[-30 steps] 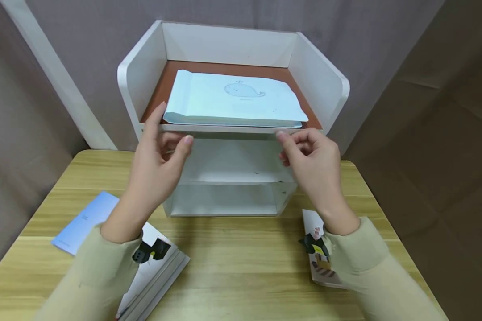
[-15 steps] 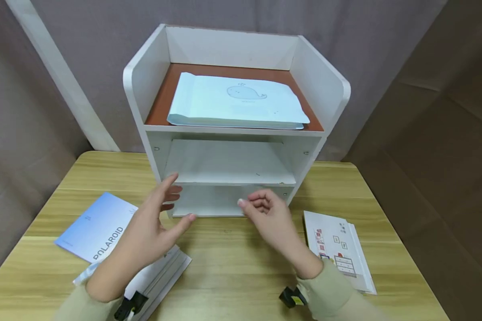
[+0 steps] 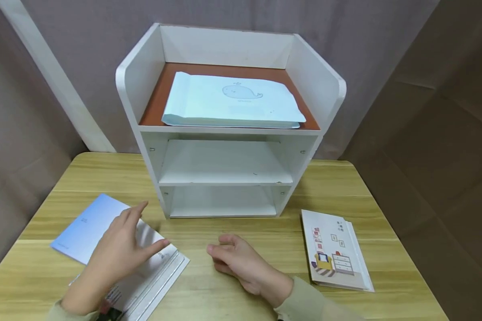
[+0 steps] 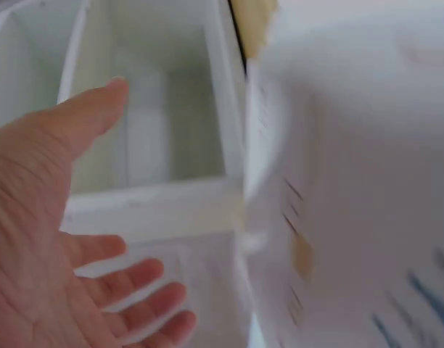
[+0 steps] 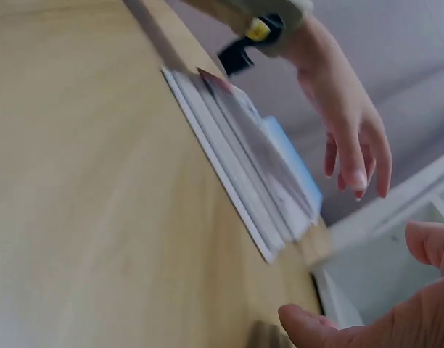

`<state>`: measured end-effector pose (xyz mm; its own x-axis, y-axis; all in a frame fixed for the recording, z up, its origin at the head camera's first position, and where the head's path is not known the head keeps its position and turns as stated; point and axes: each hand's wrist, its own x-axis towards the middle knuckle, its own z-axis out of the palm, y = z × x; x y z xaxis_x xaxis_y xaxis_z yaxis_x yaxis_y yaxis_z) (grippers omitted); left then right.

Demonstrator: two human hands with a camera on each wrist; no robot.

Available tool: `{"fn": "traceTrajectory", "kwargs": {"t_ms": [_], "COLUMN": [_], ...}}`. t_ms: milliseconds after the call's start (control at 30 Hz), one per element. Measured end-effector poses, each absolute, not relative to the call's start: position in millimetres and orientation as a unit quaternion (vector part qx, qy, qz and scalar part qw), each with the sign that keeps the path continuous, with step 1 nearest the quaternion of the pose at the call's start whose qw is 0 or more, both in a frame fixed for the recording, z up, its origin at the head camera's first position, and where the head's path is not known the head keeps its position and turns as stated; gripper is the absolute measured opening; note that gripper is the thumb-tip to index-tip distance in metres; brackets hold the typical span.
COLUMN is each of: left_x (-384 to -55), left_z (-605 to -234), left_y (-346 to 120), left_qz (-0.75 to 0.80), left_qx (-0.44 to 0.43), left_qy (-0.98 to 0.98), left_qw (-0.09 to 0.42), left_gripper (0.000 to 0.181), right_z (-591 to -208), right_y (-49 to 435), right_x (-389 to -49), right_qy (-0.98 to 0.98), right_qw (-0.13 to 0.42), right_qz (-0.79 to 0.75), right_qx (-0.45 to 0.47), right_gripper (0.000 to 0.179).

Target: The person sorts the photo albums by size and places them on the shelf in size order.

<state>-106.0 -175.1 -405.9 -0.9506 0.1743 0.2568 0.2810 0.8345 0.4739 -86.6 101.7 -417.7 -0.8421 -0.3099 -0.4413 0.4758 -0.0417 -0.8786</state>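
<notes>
My left hand point(image 3: 118, 249) hovers with spread fingers over a stack of white books point(image 3: 156, 269) at the front left, holding nothing. Its thumb overlaps the top book in the head view. In the left wrist view, the hand point(image 4: 33, 239) has its thumb apart from its fingers, beside a blurred white printed cover point(image 4: 345, 181). A blue book point(image 3: 86, 225) lies partly under the stack. My right hand point(image 3: 241, 265), fingers loosely curled and holding nothing, is over the table to the right of the stack. The right wrist view shows its thumb and fingers point(image 5: 309, 330) apart.
A white shelf unit point(image 3: 225, 161) stands at the back of the wooden table point(image 3: 225, 307). A pale-blue whale-print book point(image 3: 241, 102) lies on its brown top board. Another illustrated book point(image 3: 337, 249) lies at the right.
Both hands have come down from the shelf's top edge toward me. The left is now over the book stack, the right low over the table's middle. The whale-print book stays put.
</notes>
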Motion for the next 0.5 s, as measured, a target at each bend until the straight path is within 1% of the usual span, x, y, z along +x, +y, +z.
{"fn": "traceTrajectory", "kwargs": {"t_ms": [133, 267, 400, 500], "left_x": [-107.3, -105.6, -103.7, -103.4], "left_z": [-415.1, -425.5, -434.0, -436.7], "left_y": [-189.6, -198.1, -201.5, -201.7], "left_qz": [-0.221, -0.195, -0.187, -0.181], "left_qx": [-0.088, -0.066, -0.063, -0.068], "left_qy": [-0.967, -0.977, -0.98, -0.981], "left_qw": [0.091, 0.06, 0.03, 0.025], "left_gripper": [0.115, 0.123, 0.126, 0.124], "right_z": [-424.3, -429.5, -430.9, -431.8], "right_y": [91.5, 82.7, 76.5, 73.3], "right_x": [-78.1, -72.1, -69.3, -69.9], "right_qy": [0.623, 0.606, 0.593, 0.584], "right_qw": [0.286, 0.296, 0.31, 0.316], "right_qz": [-0.724, -0.732, -0.736, -0.741], "right_qx": [0.083, 0.096, 0.102, 0.103], "right_gripper": [0.081, 0.079, 0.08, 0.083]}}
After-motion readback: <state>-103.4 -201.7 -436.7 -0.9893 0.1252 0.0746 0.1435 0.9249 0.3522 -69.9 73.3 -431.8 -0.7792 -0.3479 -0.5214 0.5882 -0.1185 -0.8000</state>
